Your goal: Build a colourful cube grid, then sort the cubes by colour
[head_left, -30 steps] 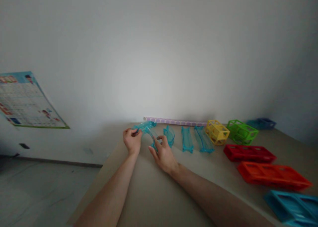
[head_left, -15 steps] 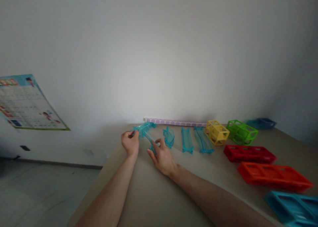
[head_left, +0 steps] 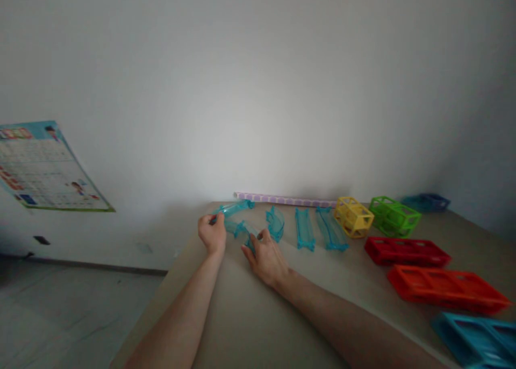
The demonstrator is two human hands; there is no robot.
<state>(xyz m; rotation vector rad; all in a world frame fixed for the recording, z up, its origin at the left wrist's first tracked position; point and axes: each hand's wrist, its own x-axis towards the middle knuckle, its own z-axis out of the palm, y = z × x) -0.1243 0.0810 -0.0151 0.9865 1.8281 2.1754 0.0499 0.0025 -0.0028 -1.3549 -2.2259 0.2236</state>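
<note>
At the far left end of the table, my left hand (head_left: 212,234) is closed in a pinch on the near end of a clear blue track piece (head_left: 235,208), which stretches back toward the wall. A shorter blue track piece (head_left: 236,227) lies between my hands, below the first one. My right hand (head_left: 266,258) has thumb and fingers around another clear blue track piece (head_left: 250,242), partly hidden by the fingers. Whether this piece is joined to the one between my hands I cannot tell. Just beyond my right hand rests a curved blue track piece (head_left: 276,225).
Two blue track pieces, one straight (head_left: 305,229) and one wavy (head_left: 331,229), lie farther right. Beyond stand yellow (head_left: 353,217) and green (head_left: 394,217) open frames, then red (head_left: 407,252), orange (head_left: 447,288) and blue (head_left: 478,336) frames. A purple patterned strip (head_left: 286,200) runs along the wall.
Between my hands, the blue track piece has come down and away from the upper one, so a gap shows between them. Both hands stay almost in place.
</note>
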